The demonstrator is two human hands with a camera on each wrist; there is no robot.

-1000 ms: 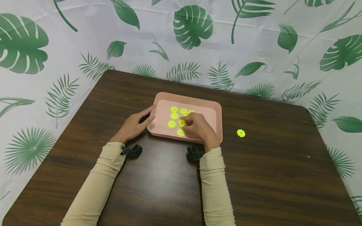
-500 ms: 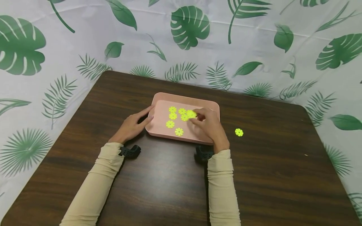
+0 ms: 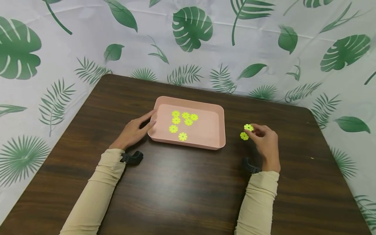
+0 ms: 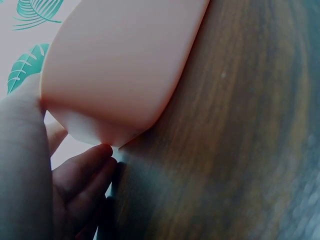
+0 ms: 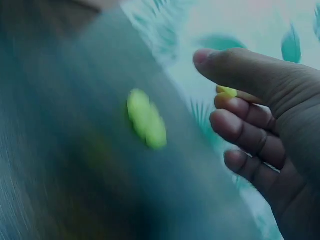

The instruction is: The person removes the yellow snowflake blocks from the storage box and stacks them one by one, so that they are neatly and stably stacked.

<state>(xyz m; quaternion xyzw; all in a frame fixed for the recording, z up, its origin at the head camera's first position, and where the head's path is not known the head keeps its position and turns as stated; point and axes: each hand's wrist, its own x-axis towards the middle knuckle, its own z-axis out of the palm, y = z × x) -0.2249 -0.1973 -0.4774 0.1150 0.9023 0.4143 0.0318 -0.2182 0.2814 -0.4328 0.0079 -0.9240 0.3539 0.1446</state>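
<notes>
My right hand is to the right of the tray, pinching a bright yellow notched disc between thumb and fingers. Just below that disc in the head view, a second yellow disc lies on the table. In the right wrist view the lower disc is blurred, and only a sliver of the pinched disc shows behind the thumb. My left hand rests against the left end of a shallow pink tray, thumb and index finger extended to its rim. Its other fingers touch the outer corner low down.
Several yellow discs lie loosely in the left and middle of the tray. Dark wood table surrounds it, and a small pale fleck lies at the right. A white leaf-print cloth hangs behind the table.
The right hand has moved right, out of the tray, carrying a yellow disc to beside the one on the table. The left hand stays at the tray's left end.
</notes>
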